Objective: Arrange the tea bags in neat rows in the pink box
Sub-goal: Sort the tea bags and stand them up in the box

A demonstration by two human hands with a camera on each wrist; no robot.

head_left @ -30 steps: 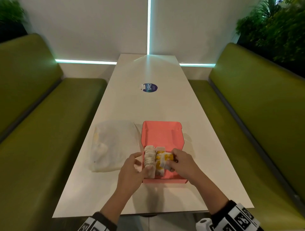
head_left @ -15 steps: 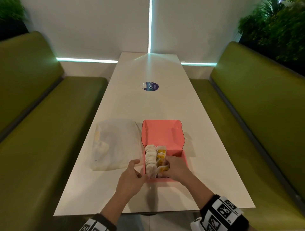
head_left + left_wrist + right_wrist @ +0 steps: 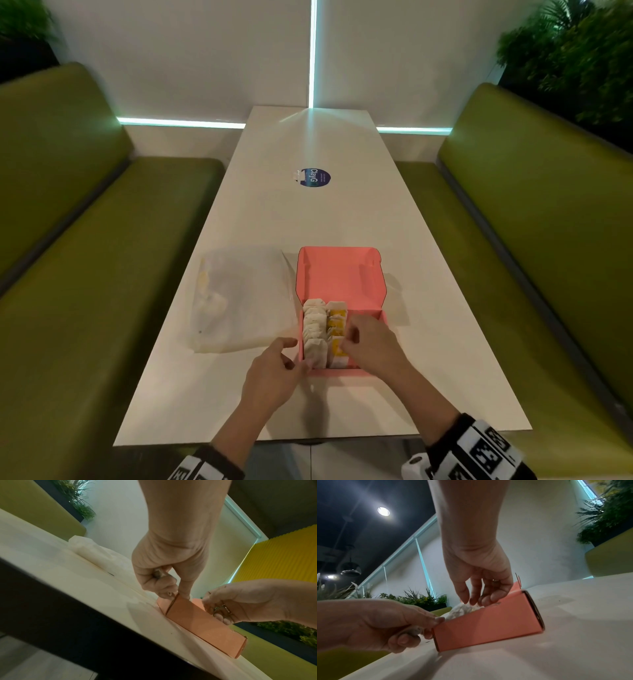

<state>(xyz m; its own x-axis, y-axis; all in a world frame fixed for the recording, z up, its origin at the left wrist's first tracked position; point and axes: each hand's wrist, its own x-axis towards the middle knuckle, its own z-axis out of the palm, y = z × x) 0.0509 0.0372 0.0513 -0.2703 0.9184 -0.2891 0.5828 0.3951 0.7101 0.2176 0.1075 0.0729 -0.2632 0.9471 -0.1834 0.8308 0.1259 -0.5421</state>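
Two rows of tea bags stand in the pink box, at its left side. The left row shows white paper, and the row beside it shows yellow tags. The box sits on the white bench, near the front edge, with its lid open and leaning back. A see-through plastic bag lies flat on the bench just left of the box, with a few small things inside that are too blurry to name.

The left hand is at the front left corner of the box. Its fingers are curled round a tea bag tucked in the palm, and its thumb presses on the box corner. The right hand reaches down into the box. Its fingers are a little apart and relaxed, and their tips touch the tops of the tea bags.
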